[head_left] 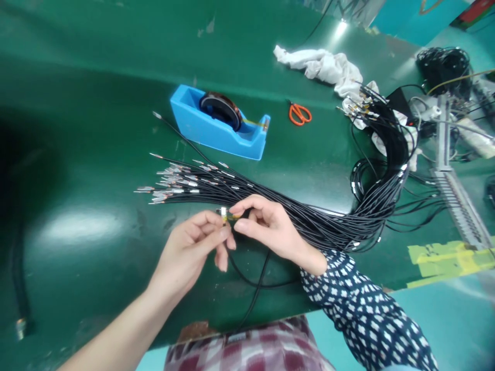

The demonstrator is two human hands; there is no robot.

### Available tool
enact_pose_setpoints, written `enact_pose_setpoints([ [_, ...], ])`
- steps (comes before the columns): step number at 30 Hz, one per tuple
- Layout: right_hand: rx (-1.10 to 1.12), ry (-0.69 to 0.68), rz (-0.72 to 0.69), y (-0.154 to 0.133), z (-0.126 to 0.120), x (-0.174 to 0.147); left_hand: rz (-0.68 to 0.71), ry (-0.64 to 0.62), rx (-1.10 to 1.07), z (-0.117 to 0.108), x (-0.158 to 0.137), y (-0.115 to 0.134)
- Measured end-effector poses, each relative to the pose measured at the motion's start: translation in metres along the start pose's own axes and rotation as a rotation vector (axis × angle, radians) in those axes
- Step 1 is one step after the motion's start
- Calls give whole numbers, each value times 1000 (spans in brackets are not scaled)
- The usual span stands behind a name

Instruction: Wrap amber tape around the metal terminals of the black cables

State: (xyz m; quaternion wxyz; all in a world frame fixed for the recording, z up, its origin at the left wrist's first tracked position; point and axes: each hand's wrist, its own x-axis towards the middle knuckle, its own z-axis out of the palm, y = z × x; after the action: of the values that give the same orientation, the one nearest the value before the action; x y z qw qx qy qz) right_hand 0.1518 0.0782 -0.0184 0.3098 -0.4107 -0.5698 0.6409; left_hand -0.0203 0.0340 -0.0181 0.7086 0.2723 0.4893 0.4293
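Observation:
My left hand (199, 237) pinches the end of a black cable, with a small metal connector (224, 211) poking up between thumb and fingertips. Amber tape shows on and beside this end. My right hand (268, 224) is closed in a pinch just to the right, with a short strip of amber tape (235, 216) at its fingertips. From under the hands the black cable (247, 281) curves down and right across the green table. Just beyond lies a thick bundle of black cables (270, 193), its many silver-tipped ends fanned out to the left.
A blue tape dispenser (220, 136) with an amber tape roll (221, 111) stands beyond the bundle. Orange-handled scissors (299, 113) lie right of it. Further right are white cloth (328, 67), coiled cables, a grey metal rail (460, 206) and yellow tape (444, 262) on the table edge.

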Motion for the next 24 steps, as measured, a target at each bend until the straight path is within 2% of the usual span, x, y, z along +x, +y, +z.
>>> enact_pose_setpoints([
  [6, -55, 98, -27, 3, 3, 2, 8, 7, 25, 1, 0, -1],
  [13, -44, 46, 4, 2, 4, 0, 23, -7, 78, -3, 0, -5],
  [17, -83, 59, -43, 1, 5, 1, 22, -12, 115, -3, -1, -6],
  [24, -50, 77, -27, 1, 6, 0, 69, 71, 196, -3, -2, -9],
])
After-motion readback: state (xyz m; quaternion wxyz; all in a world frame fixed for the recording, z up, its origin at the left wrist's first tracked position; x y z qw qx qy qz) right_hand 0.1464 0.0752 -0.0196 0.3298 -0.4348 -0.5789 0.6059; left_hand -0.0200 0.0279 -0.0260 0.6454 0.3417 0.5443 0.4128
